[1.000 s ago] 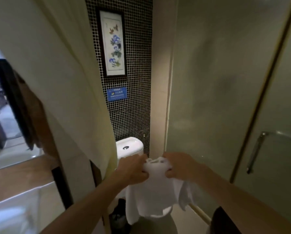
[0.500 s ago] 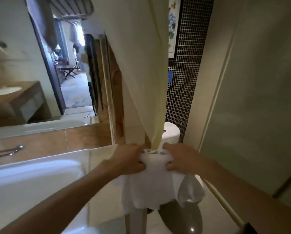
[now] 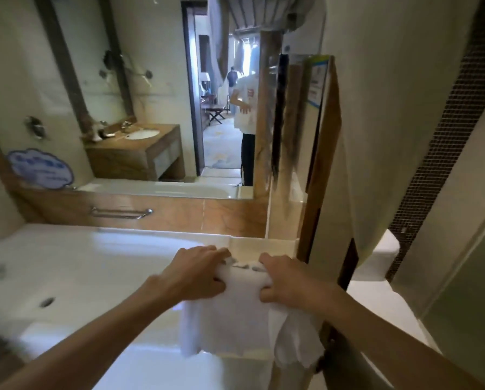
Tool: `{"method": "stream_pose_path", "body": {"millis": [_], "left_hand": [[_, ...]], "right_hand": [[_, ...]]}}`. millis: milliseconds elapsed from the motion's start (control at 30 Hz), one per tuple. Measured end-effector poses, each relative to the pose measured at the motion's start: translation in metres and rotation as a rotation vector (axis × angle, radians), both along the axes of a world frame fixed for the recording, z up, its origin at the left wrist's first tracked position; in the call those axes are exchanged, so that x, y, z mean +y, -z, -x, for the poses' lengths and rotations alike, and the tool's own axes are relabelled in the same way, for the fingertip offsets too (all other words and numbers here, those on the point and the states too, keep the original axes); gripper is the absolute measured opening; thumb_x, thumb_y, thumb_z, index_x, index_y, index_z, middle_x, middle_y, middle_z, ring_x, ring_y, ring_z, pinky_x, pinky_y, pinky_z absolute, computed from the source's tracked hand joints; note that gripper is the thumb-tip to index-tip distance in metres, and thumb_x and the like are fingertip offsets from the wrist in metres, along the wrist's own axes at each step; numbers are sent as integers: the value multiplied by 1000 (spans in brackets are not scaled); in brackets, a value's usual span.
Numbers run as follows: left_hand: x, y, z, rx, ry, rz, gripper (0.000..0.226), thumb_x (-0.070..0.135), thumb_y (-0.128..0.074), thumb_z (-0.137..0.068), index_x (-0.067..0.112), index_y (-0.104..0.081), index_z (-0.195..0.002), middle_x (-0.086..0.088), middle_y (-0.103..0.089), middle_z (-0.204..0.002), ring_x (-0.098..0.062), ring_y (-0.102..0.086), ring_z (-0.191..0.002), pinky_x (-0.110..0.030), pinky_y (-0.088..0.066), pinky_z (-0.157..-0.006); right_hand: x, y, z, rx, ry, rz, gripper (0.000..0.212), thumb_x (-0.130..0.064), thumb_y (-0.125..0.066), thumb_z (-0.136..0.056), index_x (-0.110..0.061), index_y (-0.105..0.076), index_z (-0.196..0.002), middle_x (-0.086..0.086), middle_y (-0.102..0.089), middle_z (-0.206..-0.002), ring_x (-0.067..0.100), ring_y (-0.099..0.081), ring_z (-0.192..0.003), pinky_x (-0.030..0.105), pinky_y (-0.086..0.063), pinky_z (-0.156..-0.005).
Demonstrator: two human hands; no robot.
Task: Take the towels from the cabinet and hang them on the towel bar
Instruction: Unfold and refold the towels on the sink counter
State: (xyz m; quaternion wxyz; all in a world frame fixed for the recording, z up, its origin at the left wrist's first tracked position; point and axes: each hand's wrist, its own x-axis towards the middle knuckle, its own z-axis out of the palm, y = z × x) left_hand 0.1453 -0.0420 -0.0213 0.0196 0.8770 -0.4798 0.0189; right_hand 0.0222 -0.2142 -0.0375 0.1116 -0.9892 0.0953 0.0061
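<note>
A white towel (image 3: 235,313) hangs down in front of me, bunched at its top edge. My left hand (image 3: 199,274) grips the top left of the towel and my right hand (image 3: 286,285) grips the top right, both with fingers curled into the cloth. A chrome towel bar (image 3: 121,213) is fixed to the brown marble wall above the far side of the bathtub, well to the left of and beyond my hands. No cabinet shows.
A white bathtub (image 3: 75,266) lies below my left arm. A large mirror (image 3: 156,108) above it reflects a sink counter, a doorway and a person. A pale curtain (image 3: 382,136) hangs at the right, with a toilet (image 3: 385,249) behind it.
My view has swung left from the toilet and glass door to the bathtub and mirror. Both hands keep the same grip on the towel.
</note>
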Motion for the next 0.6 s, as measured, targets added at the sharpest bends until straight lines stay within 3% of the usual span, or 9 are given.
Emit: {"method": "stream_pose_path", "body": {"millis": [200,333,500,600], "left_hand": [[75,4,-19,-10,-317,8,52,32,-52,-69,38,-47,-120,9,-59,-113,-19,-59,-106,-29,-38,-71],[124,10,-9,-63,-571,67,49,36,-43,-68,32,-50,-117,4,-62,-107,-25,-61,-99,-33,-49,-77],[181,1,27,-84,-879,66,52,41,-49,-75,37,-45,-127,3,-59,-115,-23,-58,-106,-35,-41,-79],[214,-13,58,-82,-1022,51,52,42,-54,-78,37,-43,-128,4,-56,-118,-22,-54,-110,-38,-39,-85]], "right_hand": [[52,4,-74,-16,-277,58,47,-34,-61,-76,-15,-40,-113,11,-57,-110,35,-58,-99,33,-36,-68],[90,0,-110,-51,-476,20,42,-29,-62,-74,-15,-41,-107,11,-58,-107,34,-59,-94,32,-34,-66],[152,-6,-134,-99,-722,1,50,-30,-62,-76,-14,-41,-118,11,-57,-114,35,-58,-100,33,-34,-69],[196,-12,-134,-146,-849,-18,46,-30,-63,-75,-14,-42,-112,10,-58,-107,34,-59,-94,35,-42,-69]]}}
